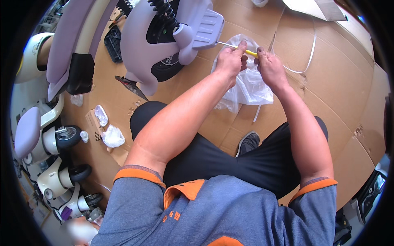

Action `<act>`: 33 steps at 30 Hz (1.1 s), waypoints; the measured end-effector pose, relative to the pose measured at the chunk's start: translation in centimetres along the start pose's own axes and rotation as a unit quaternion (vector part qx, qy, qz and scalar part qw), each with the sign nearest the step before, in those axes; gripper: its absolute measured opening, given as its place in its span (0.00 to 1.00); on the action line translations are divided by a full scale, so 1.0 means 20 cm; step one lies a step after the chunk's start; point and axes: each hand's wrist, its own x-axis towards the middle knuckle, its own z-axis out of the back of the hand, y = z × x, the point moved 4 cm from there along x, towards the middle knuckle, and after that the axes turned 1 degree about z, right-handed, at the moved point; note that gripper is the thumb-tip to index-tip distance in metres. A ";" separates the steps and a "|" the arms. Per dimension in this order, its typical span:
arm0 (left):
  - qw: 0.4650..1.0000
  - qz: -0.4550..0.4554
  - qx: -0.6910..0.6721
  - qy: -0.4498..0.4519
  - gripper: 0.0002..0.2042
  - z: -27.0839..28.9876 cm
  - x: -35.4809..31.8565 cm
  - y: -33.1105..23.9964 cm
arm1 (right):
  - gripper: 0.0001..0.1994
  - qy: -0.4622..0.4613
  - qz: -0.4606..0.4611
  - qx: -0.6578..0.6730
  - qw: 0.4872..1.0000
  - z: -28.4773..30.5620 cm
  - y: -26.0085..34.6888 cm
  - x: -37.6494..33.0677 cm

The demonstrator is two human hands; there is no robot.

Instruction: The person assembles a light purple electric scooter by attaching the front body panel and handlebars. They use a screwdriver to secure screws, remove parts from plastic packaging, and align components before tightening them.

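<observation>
While I'm looking down from the head camera, both hands are meeting on a yellow screwdriver [250, 53] at one o'clock, its metal shaft pointing toward ten, at the edge of the ribbed panel [208, 27] on the purple scooter [137, 43]. The left hand [229, 61] is closing around the front of the tool, thumb on top; the right hand [269, 67] is pinching the handle's back end. The tip is apparently touching the panel's edge — what it's engaging is too small for me to tell. I'm judging this step as under way, not finished: the panel is sitting on the scooter and the tool is lining up with it, so some turning is probably remaining. Toward eleven o'clock, the wheel [169, 67] and spring [162, 13] are already sitting in place. A crumpled plastic bag [250, 88] is lying beneath the hands.
</observation>
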 end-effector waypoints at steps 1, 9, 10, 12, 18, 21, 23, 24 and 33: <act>1.000 -0.003 -0.017 -0.008 0.10 -0.02 0.00 0.02 | 0.31 0.070 -0.202 0.100 0.972 0.02 -0.08 -0.05; 0.998 -0.025 -0.043 0.032 0.15 0.00 0.00 -0.02 | 0.22 -0.088 0.080 -0.088 0.989 -0.02 0.09 -0.14; 0.999 -0.015 -0.041 0.026 0.15 0.01 -0.01 -0.03 | 0.23 -0.086 0.081 -0.101 0.988 -0.03 0.09 -0.12; 0.996 0.009 -0.072 0.048 0.13 -0.01 0.01 -0.03 | 0.25 -0.092 0.081 -0.134 0.983 0.01 0.06 -0.06; 0.999 -0.029 -0.038 0.016 0.10 0.05 0.01 -0.01 | 0.22 0.068 -0.114 0.075 0.988 -0.02 -0.04 -0.04; 0.999 -0.038 -0.022 0.003 0.13 0.07 0.03 -0.02 | 0.19 -0.098 0.156 -0.108 0.977 -0.04 0.14 -0.14; 1.000 -0.016 -0.014 -0.010 0.12 0.05 0.00 -0.05 | 0.20 -0.085 0.119 -0.099 0.984 -0.04 0.12 -0.10; 0.999 -0.013 -0.042 0.005 0.11 0.02 -0.02 -0.05 | 0.22 -0.081 0.102 -0.095 0.987 -0.02 0.12 -0.05; 0.998 -0.046 -0.030 0.004 0.10 0.06 0.02 -0.03 | 0.20 -0.072 0.125 -0.153 0.978 -0.07 0.18 -0.14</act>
